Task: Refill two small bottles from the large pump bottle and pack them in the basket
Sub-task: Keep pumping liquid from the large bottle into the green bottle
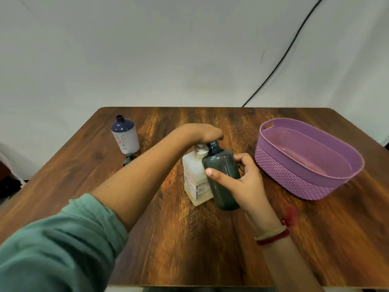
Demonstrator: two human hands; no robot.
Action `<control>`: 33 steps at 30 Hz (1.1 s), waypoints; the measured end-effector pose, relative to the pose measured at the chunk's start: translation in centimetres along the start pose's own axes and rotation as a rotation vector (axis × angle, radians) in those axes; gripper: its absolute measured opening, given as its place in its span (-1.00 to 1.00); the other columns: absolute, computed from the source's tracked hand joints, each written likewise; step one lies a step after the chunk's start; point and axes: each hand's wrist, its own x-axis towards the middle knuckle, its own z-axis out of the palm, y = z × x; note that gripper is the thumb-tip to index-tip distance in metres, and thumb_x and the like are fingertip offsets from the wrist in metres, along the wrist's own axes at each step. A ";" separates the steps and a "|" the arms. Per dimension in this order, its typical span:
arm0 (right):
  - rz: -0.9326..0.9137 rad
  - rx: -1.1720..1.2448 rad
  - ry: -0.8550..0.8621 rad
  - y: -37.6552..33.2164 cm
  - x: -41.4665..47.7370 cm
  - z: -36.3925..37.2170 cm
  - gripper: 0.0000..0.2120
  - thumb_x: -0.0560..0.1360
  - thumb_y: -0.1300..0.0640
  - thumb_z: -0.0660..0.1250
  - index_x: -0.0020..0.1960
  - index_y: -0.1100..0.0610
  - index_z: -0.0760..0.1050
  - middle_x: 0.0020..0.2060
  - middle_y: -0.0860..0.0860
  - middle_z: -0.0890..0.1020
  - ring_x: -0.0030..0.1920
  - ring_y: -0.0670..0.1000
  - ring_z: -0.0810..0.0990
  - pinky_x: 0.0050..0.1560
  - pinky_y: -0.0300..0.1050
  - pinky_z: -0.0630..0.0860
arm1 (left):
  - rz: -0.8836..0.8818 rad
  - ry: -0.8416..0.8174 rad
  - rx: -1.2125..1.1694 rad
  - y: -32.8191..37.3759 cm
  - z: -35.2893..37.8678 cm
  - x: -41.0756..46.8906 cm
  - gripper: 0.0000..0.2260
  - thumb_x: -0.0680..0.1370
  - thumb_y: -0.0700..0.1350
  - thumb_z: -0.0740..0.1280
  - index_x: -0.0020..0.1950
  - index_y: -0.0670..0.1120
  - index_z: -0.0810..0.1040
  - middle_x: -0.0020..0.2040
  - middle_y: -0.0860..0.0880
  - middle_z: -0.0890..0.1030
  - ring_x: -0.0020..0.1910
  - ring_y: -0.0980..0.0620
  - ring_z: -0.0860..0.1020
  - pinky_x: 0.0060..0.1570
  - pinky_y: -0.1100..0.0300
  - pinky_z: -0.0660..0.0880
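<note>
The right hand point(242, 182) has its grip closed around the dark green bottle point(223, 178), its open neck by the pump. The left hand point(202, 133) presses the pump bottle point(194, 180) mid-bench point(189, 239). The purple basket point(305, 159) sits right; a blue-white bottle point(125, 134) stands far left.

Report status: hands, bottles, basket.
Left hand on top of the pump bottle. Right hand holds the dark bottle at its spout. White-and-blue bottle uncapped, far left. Basket empty, path clear.
</note>
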 end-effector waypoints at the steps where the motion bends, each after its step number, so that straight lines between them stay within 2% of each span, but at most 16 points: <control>1: -0.002 0.009 -0.002 -0.3 0.0 -0.1 -0.36 0.02 -0.28 0.57 -0.04 -0.05 0.42 -0.03 -0.10 0.57 0.00 -0.13 0.55 -0.08 -0.18 0.51 | -0.003 -0.008 0.025 0.2 -0.4 -0.2 -0.64 0.67 -0.05 -0.02 0.29 -0.21 0.43 0.21 -0.20 0.50 0.12 -0.14 0.51 0.02 0.11 0.39; 3: -0.007 0.023 -0.008 -0.8 0.1 -0.2 -0.41 0.03 -0.23 0.51 -0.04 -0.05 0.42 -0.04 -0.12 0.57 -0.01 -0.13 0.56 -0.07 -0.16 0.52 | 0.001 0.006 0.080 0.5 -0.9 -0.2 -0.67 0.68 -0.02 -0.01 0.15 -0.16 0.48 0.05 -0.14 0.49 0.00 -0.10 0.53 -0.06 0.15 0.39; 5: -0.013 0.016 -0.011 -0.9 0.2 -0.4 -0.43 0.04 -0.22 0.51 -0.04 -0.05 0.41 -0.05 -0.13 0.57 -0.02 -0.14 0.56 -0.08 -0.17 0.52 | 0.002 0.058 0.091 0.4 -0.9 0.0 -0.70 0.67 -0.01 -0.01 0.01 -0.12 0.45 -0.02 -0.11 0.46 -0.14 -0.03 0.48 -0.15 0.18 0.34; 8: -0.009 -0.007 -0.007 -0.4 0.2 -0.2 -0.41 0.06 -0.24 0.58 -0.05 -0.05 0.42 -0.04 -0.11 0.57 -0.01 -0.13 0.55 -0.07 -0.16 0.51 | -0.004 0.040 -0.005 -0.4 0.0 1.0 -0.70 0.66 -0.02 0.00 0.11 -0.14 0.46 0.03 -0.15 0.50 -0.18 0.01 0.46 -0.12 0.16 0.36; 10: 0.003 -0.011 0.000 -0.2 0.0 0.0 -0.41 0.04 -0.25 0.56 -0.06 -0.05 0.41 -0.04 -0.11 0.56 0.00 -0.14 0.54 -0.11 -0.21 0.48 | -0.030 0.013 -0.042 -0.6 0.4 1.2 -0.64 0.66 -0.01 0.00 0.21 -0.17 0.48 0.18 -0.18 0.52 -0.06 -0.02 0.49 -0.01 0.13 0.38; 13: 0.010 0.013 -0.003 -0.5 -0.1 -0.1 -0.43 0.03 -0.23 0.49 -0.06 -0.05 0.41 -0.03 -0.12 0.56 0.00 -0.15 0.53 -0.12 -0.22 0.47 | -0.049 -0.005 -0.009 -0.1 -0.1 0.9 -0.61 0.66 0.02 0.02 0.26 -0.20 0.47 0.22 -0.22 0.51 0.01 -0.10 0.54 -0.05 0.13 0.40; 16: -0.005 0.017 -0.010 -0.8 0.0 -0.3 -0.42 0.04 -0.23 0.50 -0.03 -0.04 0.42 -0.03 -0.11 0.57 0.01 -0.14 0.55 -0.05 -0.16 0.52 | -0.063 0.036 0.022 -0.2 -0.7 1.2 -0.59 0.64 0.08 0.03 0.21 -0.18 0.48 0.14 -0.16 0.52 0.04 -0.09 0.53 -0.01 0.10 0.39; 19: -0.005 0.003 -0.011 -0.4 0.1 -0.2 -0.45 0.08 -0.21 0.53 -0.04 -0.04 0.42 -0.04 -0.12 0.57 0.00 -0.16 0.54 -0.06 -0.19 0.51 | -0.026 0.016 -0.016 -0.3 -0.2 1.2 -0.65 0.66 0.02 0.00 0.15 -0.18 0.46 0.19 -0.16 0.52 -0.06 -0.03 0.51 -0.01 0.11 0.40; 23: 0.004 0.016 -0.017 0.0 0.0 0.0 -0.51 0.13 -0.12 0.55 -0.08 -0.05 0.40 -0.07 -0.16 0.55 -0.05 -0.22 0.53 -0.20 -0.38 0.42 | -0.045 -0.001 -0.018 -0.1 0.2 0.3 -0.68 0.67 -0.06 -0.02 0.28 -0.16 0.40 0.14 -0.14 0.46 -0.12 0.01 0.42 -0.29 0.19 0.33; 26: 0.000 0.040 -0.009 -0.4 -0.1 0.0 -0.47 0.09 -0.17 0.53 -0.05 -0.03 0.41 -0.05 -0.12 0.57 -0.02 -0.17 0.55 -0.15 -0.31 0.47 | -0.056 -0.031 -0.008 0.0 -0.4 0.7 -0.67 0.66 0.00 0.01 0.19 -0.18 0.44 0.15 -0.17 0.52 -0.09 -0.03 0.52 -0.11 0.16 0.42; 29: 0.003 0.047 -0.015 -0.8 0.0 -0.2 -0.46 0.08 -0.17 0.52 -0.04 -0.03 0.41 -0.04 -0.12 0.57 -0.02 -0.16 0.55 -0.14 -0.27 0.47 | -0.070 -0.037 0.025 0.2 -0.8 1.0 -0.67 0.67 -0.02 -0.02 0.10 -0.21 0.43 -0.04 -0.17 0.52 -0.23 -0.03 0.55 -0.18 0.17 0.48; 30: 0.002 0.045 -0.015 -0.8 0.0 -0.2 -0.45 0.08 -0.18 0.52 -0.04 -0.04 0.41 -0.05 -0.12 0.57 -0.02 -0.16 0.55 -0.14 -0.29 0.46 | -0.058 -0.026 0.016 0.3 -0.7 1.1 -0.66 0.67 -0.02 -0.02 0.10 -0.21 0.44 -0.02 -0.18 0.53 -0.22 -0.04 0.55 -0.15 0.15 0.48; 33: 0.003 0.026 -0.020 -0.4 -0.2 -0.2 -0.43 0.05 -0.22 0.50 -0.04 -0.03 0.41 -0.04 -0.11 0.57 -0.03 -0.18 0.54 -0.17 -0.35 0.43 | -0.037 -0.021 -0.050 -0.2 0.1 1.2 -0.63 0.66 -0.03 -0.02 0.20 -0.21 0.47 0.18 -0.20 0.53 0.06 -0.12 0.54 0.07 0.06 0.45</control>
